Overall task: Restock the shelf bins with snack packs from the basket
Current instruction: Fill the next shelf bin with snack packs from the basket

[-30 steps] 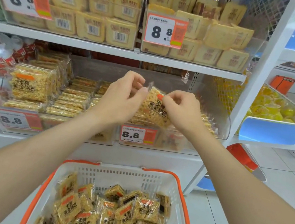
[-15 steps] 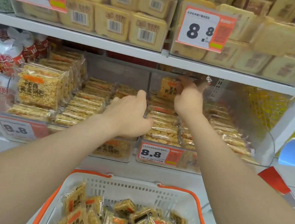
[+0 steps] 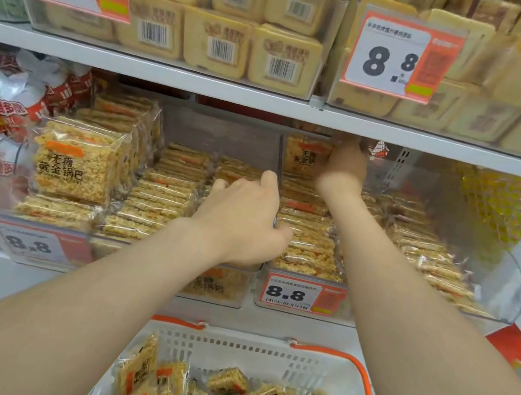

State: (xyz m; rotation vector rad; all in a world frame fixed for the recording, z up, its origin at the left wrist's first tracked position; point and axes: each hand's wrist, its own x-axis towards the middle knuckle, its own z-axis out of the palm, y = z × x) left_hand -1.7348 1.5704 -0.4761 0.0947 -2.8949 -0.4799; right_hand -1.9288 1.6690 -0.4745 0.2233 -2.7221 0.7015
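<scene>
Reaching deep under the upper shelf point(image 3: 269, 101), the right hand point(image 3: 345, 165) holds a snack pack point(image 3: 304, 156) by its right edge, fingers closed on the wrapper. The pack stands upright, printed face toward the camera, just left of that hand. It is at the back of the right-hand bin point(image 3: 510, 293) at centre frame, above the far end of the rows of packs point(image 3: 307, 240) stood on edge.

The left hand point(image 3: 245, 219), lower and nearer the camera, lies across the clear divider point(image 3: 281, 152) between two bins. Its fingers look bent, but I cannot tell whether they grip or only press.

Judging by this, the pack should drop straight down behind the last one, face parallel to the row, and only the right hand is placed for it. More packs wait in the basket point(image 3: 259, 352) at bottom centre.
</scene>
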